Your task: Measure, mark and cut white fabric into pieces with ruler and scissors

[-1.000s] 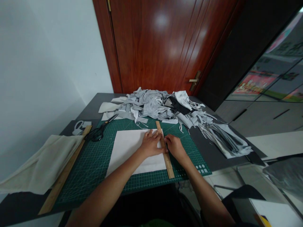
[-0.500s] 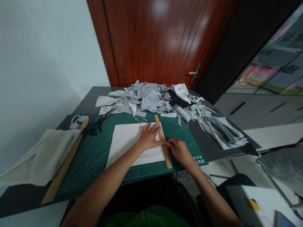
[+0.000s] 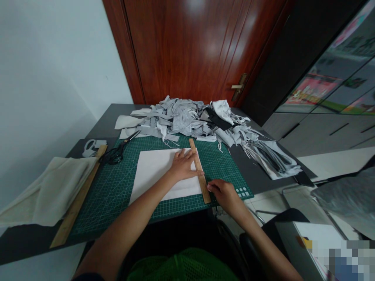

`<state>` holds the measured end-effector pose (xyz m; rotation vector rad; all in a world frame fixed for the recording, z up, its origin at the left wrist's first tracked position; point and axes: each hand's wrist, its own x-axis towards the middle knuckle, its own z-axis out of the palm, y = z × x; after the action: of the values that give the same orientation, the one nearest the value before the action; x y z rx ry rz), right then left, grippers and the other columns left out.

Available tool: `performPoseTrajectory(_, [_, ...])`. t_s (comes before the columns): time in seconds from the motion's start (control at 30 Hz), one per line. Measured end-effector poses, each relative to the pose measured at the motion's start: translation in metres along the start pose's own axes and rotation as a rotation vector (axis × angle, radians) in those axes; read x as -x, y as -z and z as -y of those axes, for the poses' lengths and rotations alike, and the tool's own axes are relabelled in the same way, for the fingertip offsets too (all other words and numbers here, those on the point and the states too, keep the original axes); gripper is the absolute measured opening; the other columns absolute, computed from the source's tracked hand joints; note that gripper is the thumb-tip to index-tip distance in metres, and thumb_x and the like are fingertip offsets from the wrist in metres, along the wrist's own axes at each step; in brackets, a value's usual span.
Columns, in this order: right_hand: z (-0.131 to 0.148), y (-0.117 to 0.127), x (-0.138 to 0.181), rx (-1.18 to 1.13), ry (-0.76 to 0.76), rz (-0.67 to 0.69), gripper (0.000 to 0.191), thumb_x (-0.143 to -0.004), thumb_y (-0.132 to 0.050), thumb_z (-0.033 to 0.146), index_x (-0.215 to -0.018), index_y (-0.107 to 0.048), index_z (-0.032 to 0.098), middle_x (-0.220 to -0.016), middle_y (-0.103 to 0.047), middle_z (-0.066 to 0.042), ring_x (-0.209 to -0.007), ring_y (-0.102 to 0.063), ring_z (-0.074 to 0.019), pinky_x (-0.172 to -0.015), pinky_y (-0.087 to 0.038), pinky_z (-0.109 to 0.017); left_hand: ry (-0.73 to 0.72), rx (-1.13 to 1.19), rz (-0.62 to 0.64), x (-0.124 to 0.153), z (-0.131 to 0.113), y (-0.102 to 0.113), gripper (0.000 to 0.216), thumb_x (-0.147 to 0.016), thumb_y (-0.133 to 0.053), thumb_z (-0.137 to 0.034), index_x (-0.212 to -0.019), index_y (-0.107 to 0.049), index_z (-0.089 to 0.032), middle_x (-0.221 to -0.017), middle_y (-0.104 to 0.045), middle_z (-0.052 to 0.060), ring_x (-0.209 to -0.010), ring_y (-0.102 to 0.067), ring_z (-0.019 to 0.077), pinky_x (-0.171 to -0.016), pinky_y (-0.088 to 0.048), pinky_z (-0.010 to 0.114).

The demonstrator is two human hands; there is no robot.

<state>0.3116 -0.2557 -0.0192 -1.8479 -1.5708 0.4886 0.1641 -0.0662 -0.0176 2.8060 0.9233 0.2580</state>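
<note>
My left hand (image 3: 183,166) lies flat with its fingers spread. It presses on a white cloth sheet (image 3: 155,171) and on the narrow wooden ruler (image 3: 197,160) along the sheet's right edge. Just right of the ruler, near its front end, is my right hand (image 3: 224,192). Its fingertips are pinched together beside the ruler's edge; what they hold, if anything, is too small to make out. Beneath the sheet and ruler is a green cutting mat (image 3: 114,195) with a printed grid.
Black-handled scissors (image 3: 117,153) lie on the mat's left part. A longer wooden ruler (image 3: 77,205) and folded cream cloth (image 3: 52,191) are at the far left. Grey and white cloth scraps (image 3: 184,117) are heaped along the back. A bundle of strips (image 3: 272,158) lies at right.
My right hand has slid toward me along the ruler's right edge, fingers still pinched. My left hand stays on the sheet and ruler. The whole view has shifted slightly.
</note>
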Motion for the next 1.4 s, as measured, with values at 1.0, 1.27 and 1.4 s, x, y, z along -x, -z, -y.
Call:
performPoseTrajectory(1.0, [0.015,-0.032,0.05,0.606,-0.001,-0.172,0.026,-0.105,-0.042,0.045,-0.103,-0.055,0.022,-0.093,-0.069,-0.012,-0.073,-0.069,-0.0259,-0.056,-0.044,-0.031,-0.017,-0.002,-0.13,0.015,-0.009,-0.011,0.099,-0.09,-0.035,-0.087,-0.162,-0.033,-0.019,-0.166,-0.037,0.013,-0.153,-0.027,0.0416,-0.124,-0.019,0.054])
performPoseTrajectory(1.27, [-0.032,-0.008,0.055,0.491,-0.059,-0.143,0.03,-0.101,-0.041,0.046,-0.087,-0.058,0.026,-0.08,-0.07,-0.012,-0.07,-0.07,-0.0291,-0.06,-0.047,-0.039,0.038,0.072,-0.138,0.019,-0.01,-0.015,0.102,-0.088,-0.038,-0.088,-0.165,-0.026,-0.023,-0.168,-0.03,0.016,-0.156,-0.021,0.0416,-0.124,-0.019,0.057])
performPoseTrajectory(1.4, [-0.052,0.004,0.041,0.327,-0.217,0.006,0.037,-0.093,-0.049,0.06,-0.076,-0.058,0.029,-0.065,-0.069,-0.006,-0.063,-0.071,-0.03,-0.06,-0.046,-0.04,0.036,0.135,-0.109,0.021,-0.011,-0.013,0.098,-0.089,-0.037,-0.087,-0.165,-0.025,-0.026,-0.173,-0.016,0.014,-0.16,-0.007,0.0397,-0.125,-0.016,0.061])
